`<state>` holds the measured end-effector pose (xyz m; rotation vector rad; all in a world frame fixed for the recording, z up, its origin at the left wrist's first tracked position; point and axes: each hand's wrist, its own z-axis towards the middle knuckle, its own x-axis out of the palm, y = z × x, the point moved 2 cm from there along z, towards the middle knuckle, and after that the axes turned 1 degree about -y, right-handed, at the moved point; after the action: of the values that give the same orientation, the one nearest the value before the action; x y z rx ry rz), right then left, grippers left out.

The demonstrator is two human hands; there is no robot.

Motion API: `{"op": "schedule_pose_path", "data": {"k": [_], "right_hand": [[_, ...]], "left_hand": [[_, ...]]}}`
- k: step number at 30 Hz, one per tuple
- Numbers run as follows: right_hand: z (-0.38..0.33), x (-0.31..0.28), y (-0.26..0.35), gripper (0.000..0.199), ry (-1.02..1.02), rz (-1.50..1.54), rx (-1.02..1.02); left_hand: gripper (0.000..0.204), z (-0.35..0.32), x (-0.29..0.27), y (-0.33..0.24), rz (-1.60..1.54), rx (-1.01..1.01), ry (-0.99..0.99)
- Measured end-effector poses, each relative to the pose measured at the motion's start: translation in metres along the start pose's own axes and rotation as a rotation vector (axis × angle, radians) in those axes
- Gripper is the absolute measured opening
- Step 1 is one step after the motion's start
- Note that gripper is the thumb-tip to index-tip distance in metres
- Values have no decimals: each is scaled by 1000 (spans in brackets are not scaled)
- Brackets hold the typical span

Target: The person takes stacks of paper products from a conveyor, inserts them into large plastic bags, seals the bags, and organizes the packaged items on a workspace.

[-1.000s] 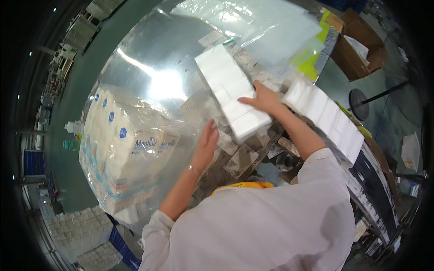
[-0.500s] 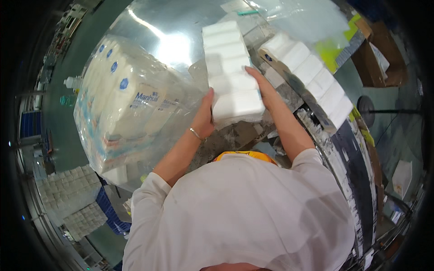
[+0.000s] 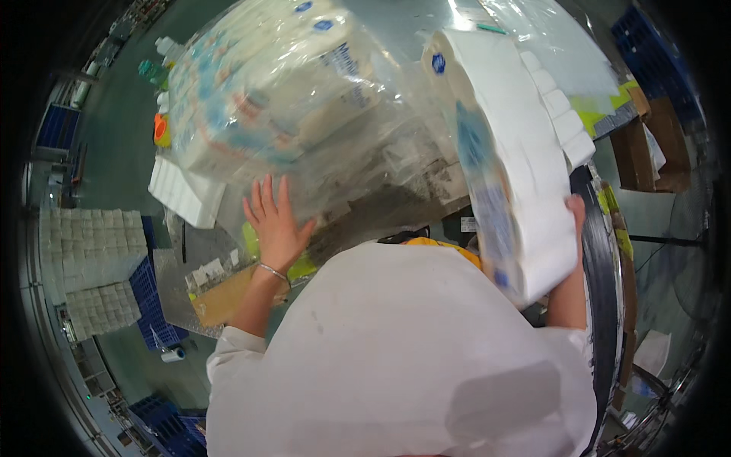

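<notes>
My left hand (image 3: 276, 232) has its fingers spread and holds nothing. It is at the near edge of a large clear plastic bag (image 3: 304, 99) filled with white tissue packs with blue and orange print. On the right, a long white tissue pack (image 3: 525, 152) slants toward me, its printed side facing left. Gripping this pack's right side near its close end is my right hand (image 3: 576, 221), mostly hidden behind it. Just beyond, a second white tissue pack (image 3: 560, 107) shows its lumpy top, partly covered by the first.
A worn work surface (image 3: 388, 183) lies under the bag's loose film. Left of it are a white block-like piece (image 3: 183, 190) and an orange tape dispenser (image 3: 161, 129). Stacked white packs (image 3: 95, 259) stand at far left. An open cardboard box (image 3: 647, 152) sits at right.
Both hands were around a white tissue pack at the centre. My left hand has let go and spread open by the bag; my right hand is farther right, on a pack. The view has shifted.
</notes>
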<state>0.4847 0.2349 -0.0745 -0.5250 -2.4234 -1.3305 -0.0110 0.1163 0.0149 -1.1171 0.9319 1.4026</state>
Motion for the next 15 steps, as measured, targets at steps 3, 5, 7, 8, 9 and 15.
{"op": "schedule_pose_path", "data": {"k": [3, 5, 7, 8, 9, 15], "right_hand": [[-52, 8, -24, 40, 95, -157, 203], [-76, 32, -45, 44, 193, -234, 306], [-79, 64, -62, 48, 306, -315, 394], [-80, 81, -71, 49, 353, -348, 418], [-82, 95, -78, 51, 388, -367, 433], [-102, 162, -106, 62, 368, -328, 305]], "left_hand": [[91, -43, 32, 55, 156, -18, 87], [85, -42, 44, 70, 152, 33, 81], [73, -38, 56, 86, 237, 108, 14], [64, -33, 63, 96, 318, 159, -56], [56, -32, 66, 107, 400, 208, -126], [9, -23, 4, 116, -412, 113, -340]]}}
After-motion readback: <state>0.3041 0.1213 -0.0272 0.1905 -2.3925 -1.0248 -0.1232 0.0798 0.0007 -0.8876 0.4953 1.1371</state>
